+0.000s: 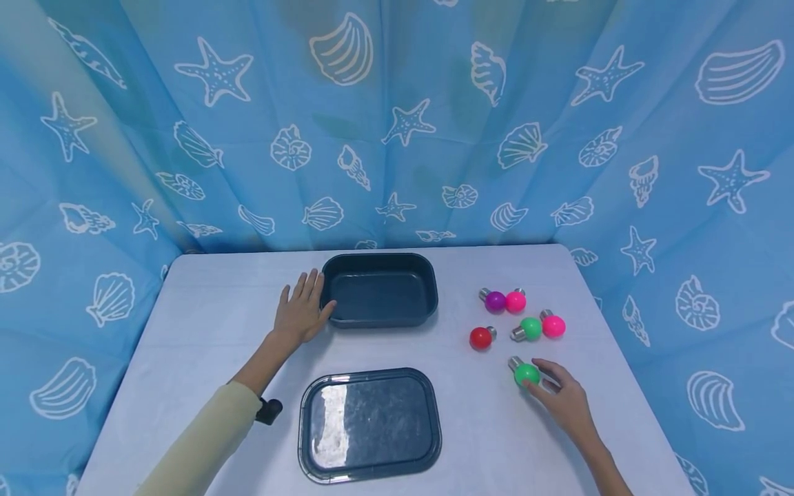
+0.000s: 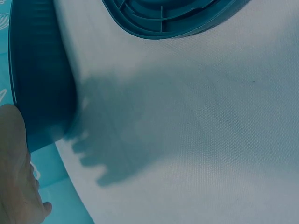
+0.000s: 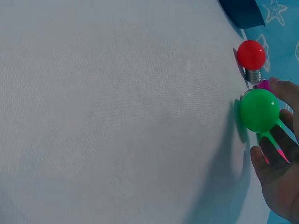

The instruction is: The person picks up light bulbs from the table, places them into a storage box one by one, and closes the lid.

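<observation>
My right hand point(image 1: 563, 401) curves its thumb and index finger about the ball of a green light bulb point(image 1: 526, 373) with a silver screw base. The right wrist view has this green bulb point(image 3: 259, 110) close to the table, fingers at its far side. My left hand point(image 1: 300, 313) lies with straight, spread fingers at the left end of a dark blue-grey rectangular container point(image 1: 380, 322). Its thumb overlaps the near left corner. The left wrist view shows part of the left hand point(image 2: 16, 172) against the container's wall point(image 2: 44, 74).
Beyond the right hand lie a red bulb point(image 1: 480, 338), another green bulb point(image 1: 530, 328), two pink bulbs point(image 1: 553, 326) and a purple bulb point(image 1: 495, 302). A dark lid point(image 1: 371, 424) lies in front of the container on the white table. Blue shell-patterned curtains point(image 1: 397, 165) hang behind and beside it.
</observation>
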The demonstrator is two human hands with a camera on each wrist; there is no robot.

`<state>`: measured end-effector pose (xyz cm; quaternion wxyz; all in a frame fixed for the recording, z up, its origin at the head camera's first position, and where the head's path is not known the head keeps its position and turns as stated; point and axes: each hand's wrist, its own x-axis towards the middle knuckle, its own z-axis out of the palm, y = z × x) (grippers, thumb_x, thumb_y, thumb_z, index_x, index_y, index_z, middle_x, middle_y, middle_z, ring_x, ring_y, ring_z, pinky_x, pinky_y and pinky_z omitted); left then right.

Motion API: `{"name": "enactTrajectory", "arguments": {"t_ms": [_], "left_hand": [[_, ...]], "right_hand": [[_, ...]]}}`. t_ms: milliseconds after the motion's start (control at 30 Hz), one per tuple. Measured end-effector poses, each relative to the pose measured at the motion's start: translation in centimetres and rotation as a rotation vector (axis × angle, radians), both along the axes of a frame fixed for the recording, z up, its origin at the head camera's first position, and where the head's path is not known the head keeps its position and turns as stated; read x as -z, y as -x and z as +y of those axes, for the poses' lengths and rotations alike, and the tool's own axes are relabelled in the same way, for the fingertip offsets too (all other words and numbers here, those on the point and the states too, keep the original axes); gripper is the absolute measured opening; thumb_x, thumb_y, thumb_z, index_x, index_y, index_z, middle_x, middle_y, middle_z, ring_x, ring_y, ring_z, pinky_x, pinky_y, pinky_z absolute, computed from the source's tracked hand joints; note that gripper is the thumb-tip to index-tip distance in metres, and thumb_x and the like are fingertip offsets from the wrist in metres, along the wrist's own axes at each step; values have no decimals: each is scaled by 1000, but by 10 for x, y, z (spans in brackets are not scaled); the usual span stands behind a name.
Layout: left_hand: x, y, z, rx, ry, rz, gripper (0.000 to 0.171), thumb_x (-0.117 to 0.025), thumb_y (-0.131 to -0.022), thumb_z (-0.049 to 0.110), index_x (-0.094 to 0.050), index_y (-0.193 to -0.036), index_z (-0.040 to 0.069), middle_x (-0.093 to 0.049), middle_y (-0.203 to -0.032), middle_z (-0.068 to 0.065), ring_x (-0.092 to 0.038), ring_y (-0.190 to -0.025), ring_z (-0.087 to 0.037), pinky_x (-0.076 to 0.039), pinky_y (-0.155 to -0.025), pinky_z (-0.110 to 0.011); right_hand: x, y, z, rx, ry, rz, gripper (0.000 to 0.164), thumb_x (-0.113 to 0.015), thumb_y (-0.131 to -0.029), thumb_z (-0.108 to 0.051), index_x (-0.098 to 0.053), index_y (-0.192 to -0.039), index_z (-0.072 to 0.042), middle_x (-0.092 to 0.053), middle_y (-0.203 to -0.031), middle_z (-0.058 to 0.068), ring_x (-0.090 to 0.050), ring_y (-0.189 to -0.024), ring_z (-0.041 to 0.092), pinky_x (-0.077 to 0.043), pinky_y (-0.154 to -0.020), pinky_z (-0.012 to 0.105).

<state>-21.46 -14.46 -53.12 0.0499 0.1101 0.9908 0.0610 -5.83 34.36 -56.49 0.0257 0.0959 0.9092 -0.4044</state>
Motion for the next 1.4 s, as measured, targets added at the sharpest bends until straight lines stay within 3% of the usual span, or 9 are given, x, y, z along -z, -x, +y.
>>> {"name": "enactTrajectory", "arguments": {"t_ms": [400, 833, 1067, 1400], "left_hand": [[-1, -1, 0, -4, 10, 7, 75, -35, -106, 49, -14, -159, 0, -12, -165, -18, -11, -150, -36, -12, -118, -57], [1, 0, 1, -5, 5, -2, 76, -37, -106, 48, -14, -159, -1, -10, -165, -19, -8, -151, -35, -11, -118, -58], [3, 1, -1, -6, 7, -8, 76, -36, -106, 49, -12, -159, 0, -10, -165, -18, -9, -151, -35, -11, -118, -57], [4, 3, -1, -7, 14, -6, 76, -34, -106, 50, -12, -159, 0, -10, -165, -17, -10, -151, -34, -11, -118, -57]], "right_hand": [[8, -3, -4, -12, -42, 57, 61, -76, -90, -31, -53, -139, -4, -53, -140, 18, -44, -136, 38, -43, -102, 44], [14, 0, -1, -1, -54, 58, 61, -78, -89, -28, -53, -139, -4, -55, -139, 17, -47, -134, 36, -43, -100, 38], [5, 4, -8, -13, -60, 89, 57, -77, -89, -18, -53, -139, -6, -56, -139, 17, -51, -130, 39, -44, -101, 48], [-12, 14, -19, -83, -45, 207, 51, -76, -89, -13, -57, -136, -5, -62, -131, 15, -59, -119, 36, -50, -91, 32]]}}
